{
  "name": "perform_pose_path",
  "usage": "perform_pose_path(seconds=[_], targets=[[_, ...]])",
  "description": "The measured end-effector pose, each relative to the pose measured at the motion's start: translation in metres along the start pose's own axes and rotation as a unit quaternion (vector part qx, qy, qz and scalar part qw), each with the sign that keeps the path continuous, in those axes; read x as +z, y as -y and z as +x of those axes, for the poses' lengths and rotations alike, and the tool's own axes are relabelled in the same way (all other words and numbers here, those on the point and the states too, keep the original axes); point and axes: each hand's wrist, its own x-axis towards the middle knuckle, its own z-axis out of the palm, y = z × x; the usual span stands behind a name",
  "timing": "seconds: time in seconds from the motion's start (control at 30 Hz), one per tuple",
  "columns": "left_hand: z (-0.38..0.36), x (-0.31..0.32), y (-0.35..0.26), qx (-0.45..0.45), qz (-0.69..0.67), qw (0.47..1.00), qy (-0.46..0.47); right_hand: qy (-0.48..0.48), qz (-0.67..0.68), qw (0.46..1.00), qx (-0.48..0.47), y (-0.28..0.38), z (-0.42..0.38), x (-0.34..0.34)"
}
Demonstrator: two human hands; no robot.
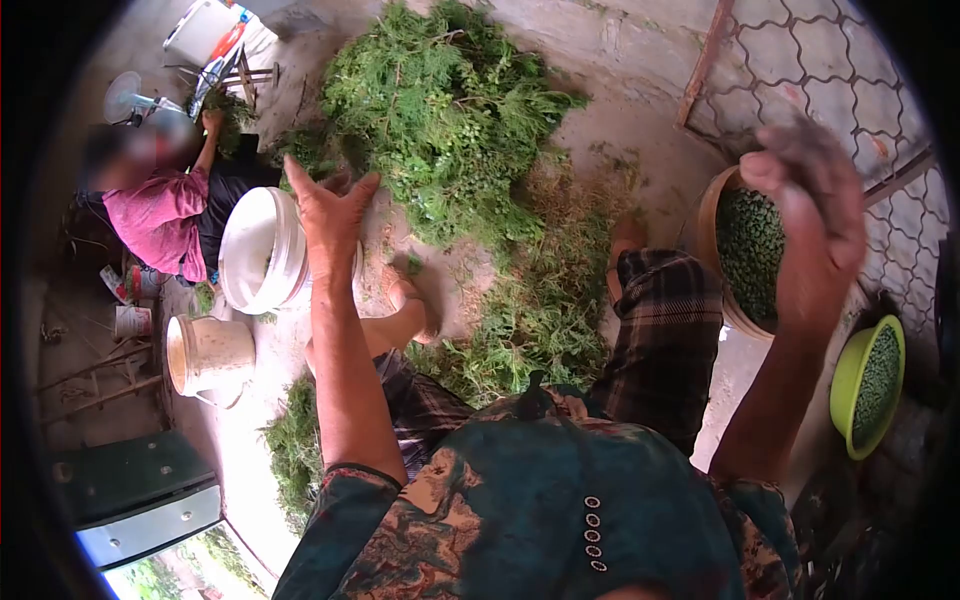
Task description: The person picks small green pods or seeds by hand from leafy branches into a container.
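My left hand [328, 205] is raised beside the white bucket [262, 250], its thumb and fingers spread and nothing between them. On the right, my right hand [815, 195] is lifted over the edge of a tan basket [712, 215] filled with small green pods or berries [750, 245]. Its fingers are bent and partly blurred, and I make out nothing held in them. A large heap of leafy green branches [430, 120] lies ahead, and more loose greens [530, 320] are scattered between my legs.
A person in a pink top [160, 220] sits at the left. Nearby are a cream bucket [215, 355] and a green cabinet [140, 475]. At the right are a lime-green basin [850, 390] of green pods and a wire-mesh gate [800, 70].
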Motion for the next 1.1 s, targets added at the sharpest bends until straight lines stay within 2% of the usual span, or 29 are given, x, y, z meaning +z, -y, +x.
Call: perform_pose_path(seconds=[0.07,0.1,0.17,0.2,0.27,0.3,0.37,0.4,0.47,0.5,0.57,0.67,0.7,0.77,0.87,0.97,1.0,1.07,1.1], targets=[[0.001,0.013,0.025,-0.018,0.060,0.997,0.034,0.123,-0.023,0.959,-0.255,0.016,0.018,-0.002],[0.002,0.023,0.047,-0.022,0.059,0.997,0.036,0.173,0.141,0.942,-0.250,0.038,0.021,0.009],[0.003,0.044,0.089,0.038,0.168,0.984,0.049,0.174,0.135,0.945,-0.241,0.029,0.020,0.015],[-0.001,0.050,0.091,0.035,0.167,0.984,0.052,0.172,0.130,0.948,-0.234,0.029,0.020,0.018],[-0.010,0.065,0.089,-0.064,0.220,0.961,0.157,0.167,0.123,0.953,-0.223,0.027,0.020,0.025],[-0.013,0.071,0.093,-0.064,0.219,0.961,0.157,0.163,0.120,0.954,-0.219,0.025,0.021,0.029],[-0.020,0.086,0.107,-0.088,0.223,0.935,0.261,0.157,0.111,0.958,-0.214,0.022,0.024,0.035],[-0.026,0.093,0.110,-0.088,0.221,0.935,0.261,0.154,0.108,0.959,-0.211,0.021,0.025,0.039],[-0.035,0.108,0.113,-0.104,0.269,0.899,0.329,0.150,0.099,0.961,-0.211,0.018,0.030,0.045],[-0.036,0.112,0.113,-0.102,0.264,0.903,0.324,0.149,0.095,0.961,-0.214,0.016,0.034,0.048],[-0.046,0.119,0.115,-0.109,0.261,0.878,0.386,0.145,0.086,0.962,-0.215,0.017,0.040,0.053],[-0.064,0.132,0.139,-0.040,0.251,0.881,0.400,0.143,0.067,0.964,-0.212,0.019,0.045,0.052],[-0.068,0.138,0.144,-0.034,0.320,0.845,0.427,0.140,0.062,0.958,-0.243,0.020,0.061,0.052],[-0.075,0.135,0.140,-0.029,0.279,0.855,0.436,0.112,0.044,0.945,-0.305,0.027,0.096,0.050],[-0.081,0.127,0.137,-0.066,0.280,0.845,0.450,0.051,0.021,0.920,-0.388,0.053,0.150,0.043],[-0.088,0.118,0.133,-0.006,0.214,0.899,0.382,0.021,0.002,0.895,-0.446,0.089,0.191,0.020],[-0.083,0.116,0.122,-0.050,0.216,0.882,0.415,0.023,-0.004,0.879,-0.477,0.103,0.199,0.013],[-0.081,0.129,0.163,0.028,0.289,0.854,0.433,0.000,-0.034,0.845,-0.533,0.121,0.199,0.001],[-0.079,0.125,0.154,0.022,0.305,0.849,0.432,-0.029,-0.051,0.839,-0.541,0.122,0.194,-0.001]])
